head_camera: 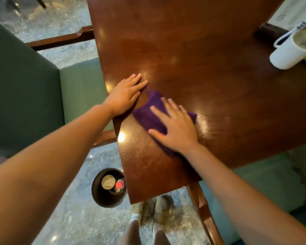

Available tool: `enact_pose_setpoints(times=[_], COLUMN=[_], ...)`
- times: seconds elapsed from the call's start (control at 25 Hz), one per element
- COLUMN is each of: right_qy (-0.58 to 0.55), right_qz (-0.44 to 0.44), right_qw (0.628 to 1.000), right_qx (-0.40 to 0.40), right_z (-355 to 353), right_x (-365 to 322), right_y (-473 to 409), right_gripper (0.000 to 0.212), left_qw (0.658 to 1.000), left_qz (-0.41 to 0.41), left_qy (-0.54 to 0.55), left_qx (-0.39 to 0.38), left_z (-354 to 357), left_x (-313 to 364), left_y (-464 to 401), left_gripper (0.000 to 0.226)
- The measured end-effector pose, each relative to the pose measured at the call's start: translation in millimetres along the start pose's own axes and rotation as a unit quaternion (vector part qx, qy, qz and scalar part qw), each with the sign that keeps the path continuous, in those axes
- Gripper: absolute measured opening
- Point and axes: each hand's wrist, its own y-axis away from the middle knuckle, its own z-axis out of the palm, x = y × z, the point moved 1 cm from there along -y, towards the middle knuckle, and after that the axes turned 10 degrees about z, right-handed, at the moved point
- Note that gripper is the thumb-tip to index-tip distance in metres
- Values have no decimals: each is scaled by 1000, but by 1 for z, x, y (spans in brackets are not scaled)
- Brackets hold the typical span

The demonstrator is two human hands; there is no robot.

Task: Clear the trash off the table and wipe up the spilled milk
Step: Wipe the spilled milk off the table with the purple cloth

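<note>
A purple cloth [149, 114] lies on the dark wooden table [210, 76], near its left edge. My right hand [175, 127] presses flat on the cloth with fingers spread. My left hand [125, 96] rests flat on the table edge just left of the cloth, fingers straight. A faint damp streak shines on the wood to the right of the cloth. On the floor below the table stands a round black trash bin [97, 193] holding a paper cup and a red-capped bottle.
A white tumbler [290, 52] with a strap lies at the table's far right, by a green item. A green upholstered bench [34, 96] sits left of the table. Another wooden chair frame [205, 214] stands below right. My feet are on the stone floor.
</note>
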Motion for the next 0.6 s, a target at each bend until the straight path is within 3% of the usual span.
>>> enact_pose_setpoints(times=[0.16, 0.32, 0.4, 0.48, 0.6], right_qy=[-28, -4, 6, 15, 23], right_qz=[-149, -191, -185, -170, -126], right_qw=[987, 976, 974, 977, 987], right_qx=[-45, -106, -128, -126, -100], right_z=[13, 7, -2, -10, -19], right_x=[-35, -10, 5, 9, 9], right_y=[45, 94, 102, 103, 100], right_gripper=[66, 67, 63, 55, 57], left_qw=[1000, 999, 995, 976, 961], left_qz=[6, -29, -72, -116, -97], left_qy=[17, 10, 60, 111, 136], left_qx=[-15, -10, 43, 149, 220], left_z=[-1, -1, -5, -6, 9], left_x=[-5, 8, 26, 60, 139], left_y=[0, 3, 10, 32, 90], left_gripper=[46, 47, 49, 51, 49])
